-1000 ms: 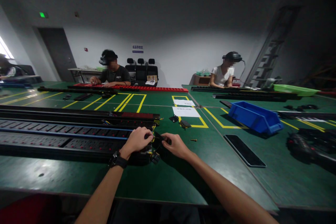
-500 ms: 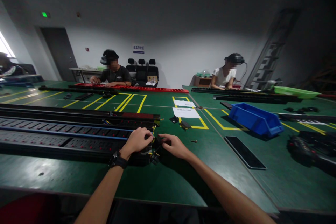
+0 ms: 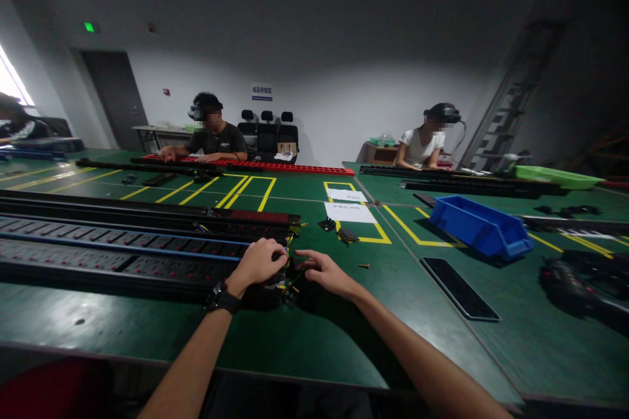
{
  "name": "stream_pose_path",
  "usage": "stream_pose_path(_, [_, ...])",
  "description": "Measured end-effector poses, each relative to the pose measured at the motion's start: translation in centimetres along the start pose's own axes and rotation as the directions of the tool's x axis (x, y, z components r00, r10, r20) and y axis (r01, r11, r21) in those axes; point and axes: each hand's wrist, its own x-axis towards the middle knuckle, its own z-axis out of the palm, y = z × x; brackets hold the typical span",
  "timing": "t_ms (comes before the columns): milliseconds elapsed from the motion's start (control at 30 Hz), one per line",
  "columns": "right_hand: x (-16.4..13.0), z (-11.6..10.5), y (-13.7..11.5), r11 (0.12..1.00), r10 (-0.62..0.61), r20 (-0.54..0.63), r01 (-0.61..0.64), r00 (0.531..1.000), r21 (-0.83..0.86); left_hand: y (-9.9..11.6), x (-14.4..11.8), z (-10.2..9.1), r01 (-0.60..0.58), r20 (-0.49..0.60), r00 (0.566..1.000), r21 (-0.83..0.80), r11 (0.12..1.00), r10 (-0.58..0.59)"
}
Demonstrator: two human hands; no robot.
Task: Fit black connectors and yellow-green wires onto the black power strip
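Note:
Long black power strips (image 3: 167, 266) with rows of sockets and small red parts lie side by side, reaching from the left edge to the middle of the table. My left hand (image 3: 260, 262) lies over their right end, its fingers curled around the end of a strip. Yellow wire ends (image 3: 289, 289) and small dark parts stick out there. Facing it from the right, my right hand (image 3: 327, 273) has its index finger stretched toward the strip end, and the thumb and other fingers bent in at a small dark piece. What exactly is between those fingertips is too dark to tell.
A brown screw (image 3: 363, 266) lies right of my right hand. Beyond are small black parts (image 3: 348, 234), white paper sheets (image 3: 350, 212), a blue bin (image 3: 479, 226) and a dark tablet-like slab (image 3: 459, 288). Co-workers (image 3: 216, 134) sit across the green table, near a red rail (image 3: 304, 169).
My right index finger has straightened and lifted slightly at the strip end. My left hand stays in place. The whole view has shifted a little.

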Motion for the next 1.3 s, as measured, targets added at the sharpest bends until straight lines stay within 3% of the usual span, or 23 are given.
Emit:
stream_pose_path(200, [0.2,0.4,0.1,0.996,0.020,0.029,-0.022,0.999,0.087,0.1,0.0,0.0,-0.003,0.009,1.000,0.012,1.000,0.003])
stream_pose_path(467, [0.3,0.4,0.2,0.998,0.000,-0.001,0.000,1.000,0.065,0.1,0.0,-0.1,0.010,0.011,1.000,0.011,1.000,-0.010])
stream_pose_path(733, [0.9,0.1,0.9,1.000,-0.023,-0.206,0.022,0.978,-0.010,0.3,0.0,-0.2,0.036,0.016,0.999,-0.012,0.999,-0.036])
stream_pose_path(933, [0.9,-1.0,0.4,0.996,0.064,-0.463,-0.030,0.884,0.081,0.2,-0.1,-0.1,0.021,-0.003,1.000,-0.020,1.000,-0.021])
stream_pose_path(1133, [0.7,-1.6,-0.4,0.970,0.167,-0.486,-0.056,0.858,0.235,0.4,-0.1,-0.3,0.038,0.004,0.999,-0.026,0.999,-0.038])
stream_pose_path(1300, [0.7,-1.5,-0.4,0.972,0.164,-0.473,-0.060,0.865,0.227,0.6,-0.1,-0.5,0.034,0.015,0.999,-0.013,0.999,-0.034])
